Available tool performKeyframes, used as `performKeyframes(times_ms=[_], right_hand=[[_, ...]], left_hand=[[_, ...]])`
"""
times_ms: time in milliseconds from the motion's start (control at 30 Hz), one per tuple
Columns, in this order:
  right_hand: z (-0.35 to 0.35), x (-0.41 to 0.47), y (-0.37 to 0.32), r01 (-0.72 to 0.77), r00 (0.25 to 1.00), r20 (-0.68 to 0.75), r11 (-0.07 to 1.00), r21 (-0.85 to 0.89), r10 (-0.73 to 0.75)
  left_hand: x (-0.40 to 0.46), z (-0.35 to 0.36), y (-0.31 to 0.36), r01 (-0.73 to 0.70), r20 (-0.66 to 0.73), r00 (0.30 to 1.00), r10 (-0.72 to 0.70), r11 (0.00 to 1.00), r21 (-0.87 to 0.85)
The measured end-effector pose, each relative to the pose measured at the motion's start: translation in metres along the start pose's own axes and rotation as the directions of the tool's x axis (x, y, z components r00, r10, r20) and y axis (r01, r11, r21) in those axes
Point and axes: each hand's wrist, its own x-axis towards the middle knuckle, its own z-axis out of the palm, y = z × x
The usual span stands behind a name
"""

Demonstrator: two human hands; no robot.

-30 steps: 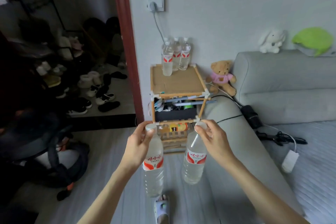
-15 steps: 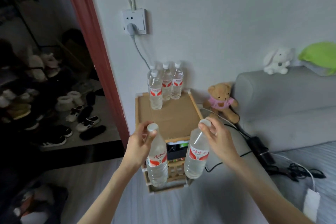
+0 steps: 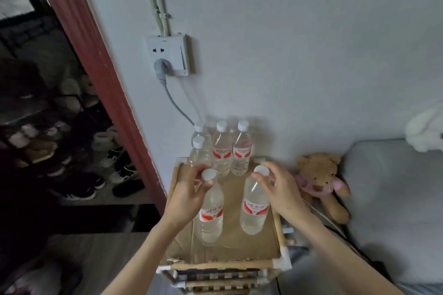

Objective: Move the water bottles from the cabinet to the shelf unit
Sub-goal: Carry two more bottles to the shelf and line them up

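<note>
Clear plastic water bottles with white caps and red labels, two in number, now hang over the cardboard-lined top of the wooden shelf unit [image 3: 278, 230]; a second ago they were carried short of it. Left hand [image 3: 185, 195] pinches the left bottle [image 3: 209, 213] at its neck, fingers closed. Right hand [image 3: 282, 190] likewise grips the right bottle [image 3: 254, 208]. Contact with the top cannot be confirmed. Four bottles [image 3: 221, 153] already stand at the rear, against the wall. Judgement: only setting down and release remain.
</note>
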Motion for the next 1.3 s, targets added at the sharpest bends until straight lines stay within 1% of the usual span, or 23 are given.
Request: performKeyframes(times_ms=[200,300,467,533,700,767,867,967,1067,1167,1267,1300], right_hand=[[-0.001,0.052,0.025,0.051,0.996,0.079,0.999,-0.005,-0.05],[0.004,0.068,0.032,0.06,0.993,0.101,0.998,-0.015,-0.058],[0.01,0.087,0.039,0.002,0.998,0.061,1.0,0.016,-0.003],[0.013,0.092,0.039,-0.006,0.997,0.074,1.0,0.03,0.004],[0.015,0.1,0.041,-0.049,0.991,0.13,0.997,0.052,0.042],[0.01,0.099,0.041,-0.056,0.986,0.16,0.997,0.054,0.047],[0.0,0.096,0.04,-0.057,0.963,0.269,0.996,0.065,0.037],[-0.005,0.097,0.038,-0.025,0.936,0.352,0.999,0.023,0.015],[-0.008,0.1,0.036,-0.025,0.933,0.357,0.999,-0.038,0.037],[-0.009,0.104,0.033,-0.06,0.951,0.295,0.99,-0.125,0.094],[-0.01,0.107,0.026,-0.023,0.973,0.207,0.937,-0.348,0.101],[-0.009,0.108,0.025,-0.012,0.976,0.196,0.922,-0.387,0.095]], left_hand=[[0.05,0.018,0.013,-0.033,-0.003,0.999,0.033,0.999,0.015],[0.072,0.024,0.016,-0.045,0.03,0.999,0.044,0.998,0.045],[0.097,0.028,0.021,-0.066,0.081,0.995,0.055,0.987,0.149],[0.106,0.028,0.018,-0.068,0.117,0.992,0.051,0.986,0.149],[0.122,0.026,0.013,-0.09,0.211,0.977,0.038,0.965,0.246],[0.127,0.024,0.014,-0.128,0.242,0.968,0.061,0.954,0.272],[0.132,0.022,0.016,-0.263,0.293,0.94,0.174,0.917,0.298],[0.135,0.019,0.017,-0.363,0.355,0.903,0.24,0.869,0.336],[0.139,0.016,0.017,-0.398,0.382,0.889,0.255,0.841,0.366],[0.142,0.017,0.02,-0.392,0.398,0.885,0.243,0.85,0.351],[0.141,0.021,0.024,-0.385,0.383,0.892,0.239,0.846,0.369],[0.14,0.022,0.025,-0.375,0.362,0.903,0.233,0.838,0.396]])
